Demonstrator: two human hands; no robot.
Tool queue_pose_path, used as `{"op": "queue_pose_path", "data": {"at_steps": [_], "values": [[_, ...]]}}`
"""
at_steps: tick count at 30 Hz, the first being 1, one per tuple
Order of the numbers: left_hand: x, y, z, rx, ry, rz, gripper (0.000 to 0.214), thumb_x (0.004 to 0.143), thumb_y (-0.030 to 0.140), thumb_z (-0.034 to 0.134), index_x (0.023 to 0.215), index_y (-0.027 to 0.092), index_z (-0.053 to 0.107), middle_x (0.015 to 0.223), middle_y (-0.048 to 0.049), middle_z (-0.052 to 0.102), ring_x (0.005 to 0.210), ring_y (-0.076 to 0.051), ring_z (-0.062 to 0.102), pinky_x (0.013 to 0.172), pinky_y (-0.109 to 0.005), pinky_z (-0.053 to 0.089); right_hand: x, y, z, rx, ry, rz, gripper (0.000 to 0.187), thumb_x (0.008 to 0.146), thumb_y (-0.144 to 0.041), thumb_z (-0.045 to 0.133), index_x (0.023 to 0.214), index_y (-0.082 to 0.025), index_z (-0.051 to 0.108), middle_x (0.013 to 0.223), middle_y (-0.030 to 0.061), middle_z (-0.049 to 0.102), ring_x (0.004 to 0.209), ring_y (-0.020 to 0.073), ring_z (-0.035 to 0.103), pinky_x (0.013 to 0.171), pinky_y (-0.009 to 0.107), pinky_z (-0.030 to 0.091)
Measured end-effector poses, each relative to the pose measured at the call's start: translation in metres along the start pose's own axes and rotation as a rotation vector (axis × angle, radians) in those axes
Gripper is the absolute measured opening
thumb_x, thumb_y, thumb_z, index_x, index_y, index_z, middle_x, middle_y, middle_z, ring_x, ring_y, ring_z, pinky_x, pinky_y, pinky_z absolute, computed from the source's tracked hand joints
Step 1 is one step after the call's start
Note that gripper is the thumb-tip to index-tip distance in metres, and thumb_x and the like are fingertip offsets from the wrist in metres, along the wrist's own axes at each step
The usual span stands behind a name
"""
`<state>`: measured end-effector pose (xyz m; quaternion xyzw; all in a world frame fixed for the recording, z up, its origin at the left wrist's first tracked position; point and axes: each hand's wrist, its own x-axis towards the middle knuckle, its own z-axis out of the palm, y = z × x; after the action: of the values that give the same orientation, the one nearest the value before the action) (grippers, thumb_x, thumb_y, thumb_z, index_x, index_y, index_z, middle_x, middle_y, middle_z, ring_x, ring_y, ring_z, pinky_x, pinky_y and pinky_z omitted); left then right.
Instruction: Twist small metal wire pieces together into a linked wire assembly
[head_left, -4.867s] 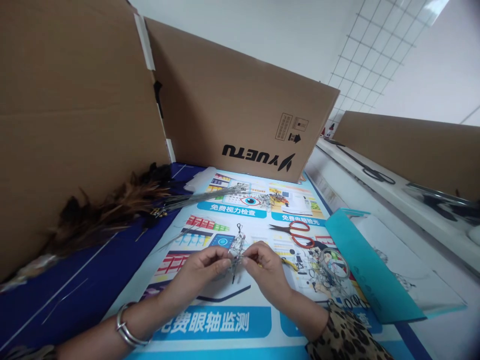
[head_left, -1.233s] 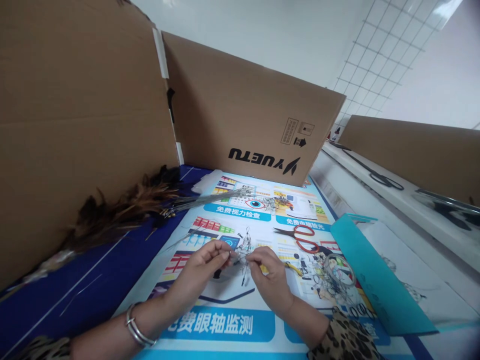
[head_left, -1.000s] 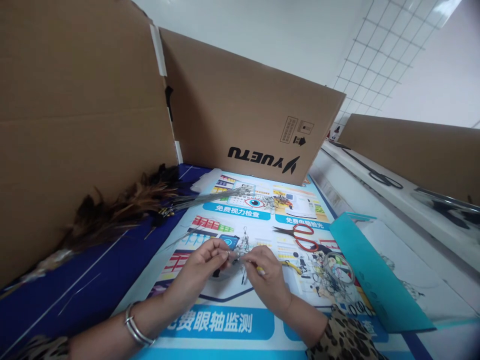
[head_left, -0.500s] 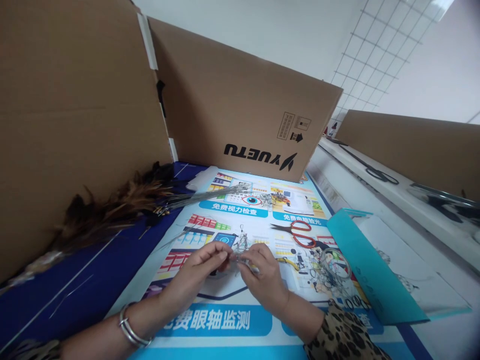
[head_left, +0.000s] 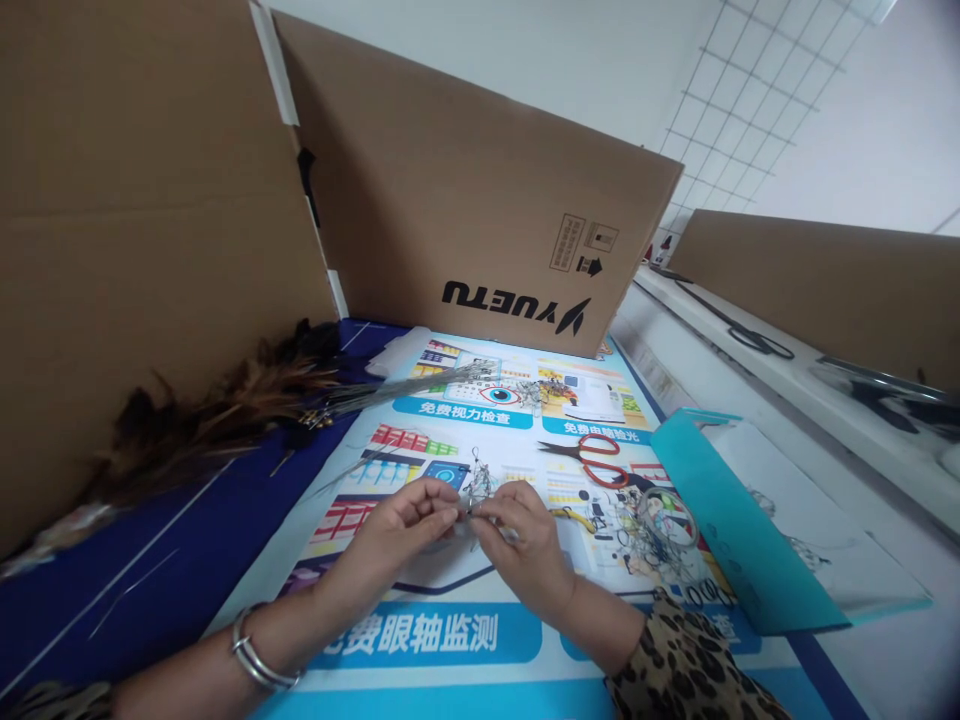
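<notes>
- Left hand (head_left: 401, 525) and right hand (head_left: 521, 545) pinch a small wire piece (head_left: 477, 492) between their fingertips, just above the poster (head_left: 450, 640).
- The box (head_left: 487, 230) behind says "YUETU".
- Red scissors (head_left: 596, 458) lie nearby.

wire piece (head_left: 477, 487) partly hidden by fingertips, feathers (head_left: 187, 425) cut off left
</notes>
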<state>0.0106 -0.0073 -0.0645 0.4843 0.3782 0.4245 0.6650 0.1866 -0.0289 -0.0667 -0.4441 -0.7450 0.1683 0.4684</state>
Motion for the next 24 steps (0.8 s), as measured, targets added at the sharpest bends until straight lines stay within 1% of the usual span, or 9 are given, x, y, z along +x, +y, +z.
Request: {"op": "queue_pose_path", "data": {"at_steps": [3,6,10,13,16,18,20,24], "values": [[0.0007,-0.0019,-0.0003,0.014,0.004,0.000,0.017,0.075,0.027,0.064,0.089,0.019,0.058,0.070,0.0002,0.059,0.066,-0.013,0.054,0.061,-0.021,0.040,0.0005,-0.0014,-0.0005,0.017,0.008,0.013,0.015,0.079,-0.017,0.056,0.090,-0.023,0.064,0.086,0.0058,0.054,0.081,0.0172,0.055,0.072,0.032,0.048],[0.0022,-0.0050,-0.0023,0.072,0.035,0.029,0.013,0.075,0.026,0.063,0.085,0.019,0.059,0.069,0.0003,0.058,0.065,-0.013,0.052,0.060,-0.021,0.039,0.0005,-0.0018,-0.0003,0.027,0.019,0.023,0.014,0.078,-0.016,0.056,0.088,-0.022,0.064,0.085,0.0056,0.054,0.080,0.0169,0.055,0.072,0.031,0.048],[0.0018,-0.0041,-0.0053,0.207,0.032,0.095,0.010,0.077,0.027,0.060,0.084,0.019,0.061,0.081,-0.0024,0.058,0.069,-0.014,0.051,0.060,-0.023,0.039,-0.0009,-0.0006,0.0010,-0.007,0.019,0.018,0.014,0.079,-0.017,0.055,0.088,-0.022,0.065,0.084,0.0055,0.054,0.079,0.0168,0.054,0.071,0.031,0.048],[-0.0003,0.0005,-0.0044,0.321,0.018,0.181,0.012,0.081,0.029,0.054,0.084,0.020,0.062,0.091,-0.0047,0.057,0.080,-0.018,0.052,0.067,-0.025,0.040,-0.0024,0.0002,0.0018,-0.063,-0.012,0.000,0.014,0.079,-0.018,0.055,0.088,-0.022,0.065,0.084,0.0060,0.054,0.080,0.0173,0.053,0.071,0.031,0.047],[-0.0014,0.0024,-0.0016,0.404,0.015,0.229,0.012,0.079,0.030,0.056,0.075,0.020,0.062,0.091,-0.0051,0.057,0.087,-0.020,0.052,0.075,-0.027,0.039,-0.0027,0.0004,0.0021,-0.101,-0.051,-0.009,0.015,0.079,-0.019,0.054,0.088,-0.021,0.066,0.084,0.0063,0.053,0.081,0.0175,0.053,0.071,0.031,0.047],[-0.0013,0.0013,-0.0003,0.417,0.019,0.223,0.014,0.080,0.030,0.055,0.072,0.019,0.061,0.089,-0.0048,0.057,0.084,-0.019,0.051,0.073,-0.026,0.039,-0.0020,0.0002,0.0024,-0.080,-0.041,0.005,0.014,0.079,-0.018,0.055,0.087,-0.021,0.066,0.084,0.0058,0.053,0.080,0.0170,0.053,0.071,0.030,0.047],[-0.0009,-0.0005,-0.0004,0.404,0.032,0.193,0.017,0.081,0.031,0.052,0.073,0.019,0.060,0.086,-0.0037,0.056,0.078,-0.017,0.051,0.067,-0.025,0.039,-0.0009,0.0001,0.0026,-0.029,-0.013,0.034,0.013,0.078,-0.017,0.055,0.085,-0.021,0.066,0.083,0.0053,0.053,0.080,0.0164,0.054,0.071,0.029,0.047],[0.0024,-0.0054,-0.0035,0.369,0.069,0.136,0.017,0.081,0.031,0.052,0.075,0.018,0.059,0.074,-0.0008,0.052,0.066,-0.014,0.046,0.058,-0.022,0.036,0.0017,-0.0001,0.0027,0.081,0.026,0.098,0.012,0.076,-0.014,0.057,0.081,-0.020,0.066,0.082,0.0044,0.054,0.079,0.0158,0.055,0.069,0.028,0.047]]}}
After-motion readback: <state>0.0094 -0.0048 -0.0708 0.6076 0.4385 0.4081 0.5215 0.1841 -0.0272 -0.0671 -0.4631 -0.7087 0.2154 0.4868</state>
